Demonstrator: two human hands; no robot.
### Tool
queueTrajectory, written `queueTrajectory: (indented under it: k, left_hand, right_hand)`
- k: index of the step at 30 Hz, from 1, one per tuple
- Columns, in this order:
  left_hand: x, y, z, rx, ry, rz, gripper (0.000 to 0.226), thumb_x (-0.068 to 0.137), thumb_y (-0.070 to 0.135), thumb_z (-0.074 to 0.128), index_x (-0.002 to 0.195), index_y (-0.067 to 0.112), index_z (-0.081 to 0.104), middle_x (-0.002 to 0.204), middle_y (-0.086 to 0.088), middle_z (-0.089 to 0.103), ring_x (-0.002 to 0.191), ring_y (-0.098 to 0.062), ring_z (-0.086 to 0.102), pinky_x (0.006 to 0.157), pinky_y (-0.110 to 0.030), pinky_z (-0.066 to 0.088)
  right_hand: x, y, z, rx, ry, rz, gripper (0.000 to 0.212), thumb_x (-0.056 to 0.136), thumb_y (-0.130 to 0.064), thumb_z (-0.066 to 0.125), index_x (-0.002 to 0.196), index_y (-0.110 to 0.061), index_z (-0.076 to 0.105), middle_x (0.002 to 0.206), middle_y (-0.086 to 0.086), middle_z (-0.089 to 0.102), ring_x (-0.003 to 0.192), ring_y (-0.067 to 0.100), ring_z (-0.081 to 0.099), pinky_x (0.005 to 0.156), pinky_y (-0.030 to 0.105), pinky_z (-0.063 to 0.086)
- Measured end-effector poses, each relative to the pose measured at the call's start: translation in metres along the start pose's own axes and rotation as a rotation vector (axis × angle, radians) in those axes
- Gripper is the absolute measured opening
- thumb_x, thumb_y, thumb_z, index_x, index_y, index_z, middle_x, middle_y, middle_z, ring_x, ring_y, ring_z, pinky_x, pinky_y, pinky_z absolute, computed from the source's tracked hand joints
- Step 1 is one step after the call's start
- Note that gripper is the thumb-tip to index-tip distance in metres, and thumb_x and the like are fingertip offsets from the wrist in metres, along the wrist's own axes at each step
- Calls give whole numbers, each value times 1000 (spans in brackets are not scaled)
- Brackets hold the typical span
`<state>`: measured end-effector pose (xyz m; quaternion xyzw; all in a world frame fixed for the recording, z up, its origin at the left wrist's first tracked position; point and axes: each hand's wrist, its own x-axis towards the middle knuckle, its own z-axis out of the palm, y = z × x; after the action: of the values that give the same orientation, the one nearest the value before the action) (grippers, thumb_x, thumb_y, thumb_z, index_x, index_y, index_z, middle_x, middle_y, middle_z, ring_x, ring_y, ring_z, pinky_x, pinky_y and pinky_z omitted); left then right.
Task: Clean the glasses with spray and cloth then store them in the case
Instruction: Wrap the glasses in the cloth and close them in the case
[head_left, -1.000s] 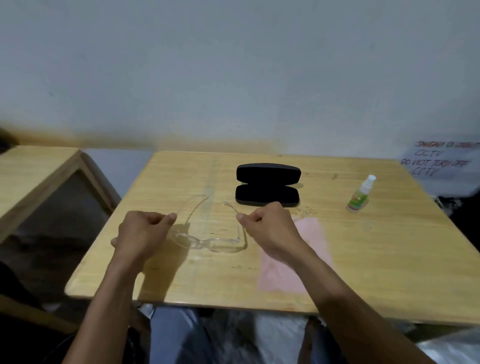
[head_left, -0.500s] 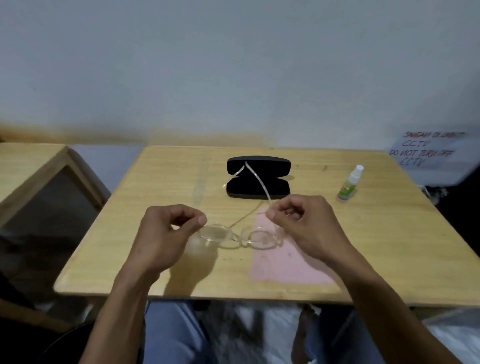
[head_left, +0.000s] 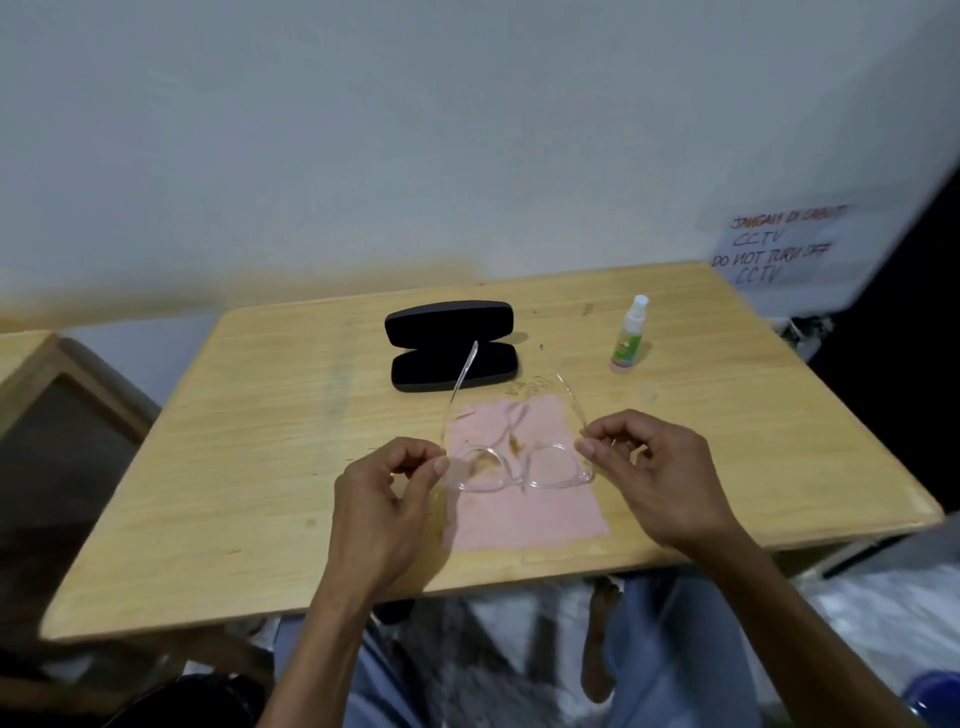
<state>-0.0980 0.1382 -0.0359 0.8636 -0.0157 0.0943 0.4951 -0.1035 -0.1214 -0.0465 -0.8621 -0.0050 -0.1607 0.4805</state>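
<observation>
Pinching clear glasses (head_left: 524, 467) above pink cloth (head_left: 524, 514): left hand (head_left: 387, 499), right hand (head_left: 657, 475) fingers; lenses barely discernible.

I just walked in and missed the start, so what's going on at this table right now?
A person is holding a pair of clear-framed glasses over a pink cloth on the wooden table. The left hand pinches one end of the frame and the right hand pinches the other, with the temple arms unfolded. A black case lies open farther back, and a small spray bottle stands upright to its right, untouched.
</observation>
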Motion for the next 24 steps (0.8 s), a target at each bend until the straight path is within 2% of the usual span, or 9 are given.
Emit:
queueTrajectory:
  k: [4, 7, 13, 17, 20, 22, 24]
  left_hand:
    - [-2, -4, 5, -9, 38, -14, 12, 87, 18, 71, 81, 28, 73, 86, 24, 71, 80, 3, 63, 71, -22, 46]
    - [-2, -5, 6, -19, 46, -27, 13, 86, 19, 72, 81, 31, 73, 85, 25, 71, 80, 3, 63, 73, -24, 46]
    - [-2, -10, 6, -50, 58, -71, 8, 84, 23, 74, 82, 30, 74, 77, 15, 72, 75, -1, 64, 75, -35, 54]
    - [-4, -7, 0, -44, 36, -20, 9, 81, 30, 76, 90, 31, 75, 81, 16, 72, 79, -3, 63, 74, -27, 48]
    - [1, -8, -12, -85, 58, 0, 13, 83, 26, 74, 97, 26, 76, 90, 16, 73, 80, 3, 62, 72, -25, 45]
    - [11, -11, -20, -124, 92, -28, 10, 86, 24, 73, 94, 26, 77, 94, 22, 72, 78, 3, 62, 72, -28, 47]
    - [27, -15, -23, -101, 115, -56, 6, 85, 25, 73, 87, 30, 76, 85, 17, 73, 74, -2, 61, 68, -28, 46]
  right_hand:
    - [-1, 4, 2, -14, 7, -16, 6, 83, -20, 81, 85, -22, 76, 74, -26, 65, 66, 7, 54, 59, 6, 38]
    - [0, 4, 2, -31, 13, -21, 6, 83, -20, 81, 86, -20, 77, 73, -30, 64, 64, 5, 54, 58, 5, 37]
    - [0, 1, 2, -14, 6, -9, 6, 83, -20, 81, 87, -18, 77, 69, -32, 61, 55, -2, 51, 55, 5, 35]
    - [0, -1, -2, -29, -2, -18, 9, 83, -27, 81, 90, -25, 76, 77, -25, 66, 61, 3, 54, 57, 8, 37]
    - [4, -4, -10, -19, 11, 4, 6, 87, -19, 75, 92, -22, 77, 68, -13, 64, 55, 0, 53, 53, 7, 37]
    - [12, -3, -14, -23, 50, 35, 8, 89, -17, 71, 88, -24, 76, 66, -15, 65, 54, 3, 53, 52, 8, 36]
    - [26, -3, -13, -70, 52, 64, 9, 89, -21, 72, 84, -27, 75, 70, -13, 69, 60, 13, 55, 53, 13, 39]
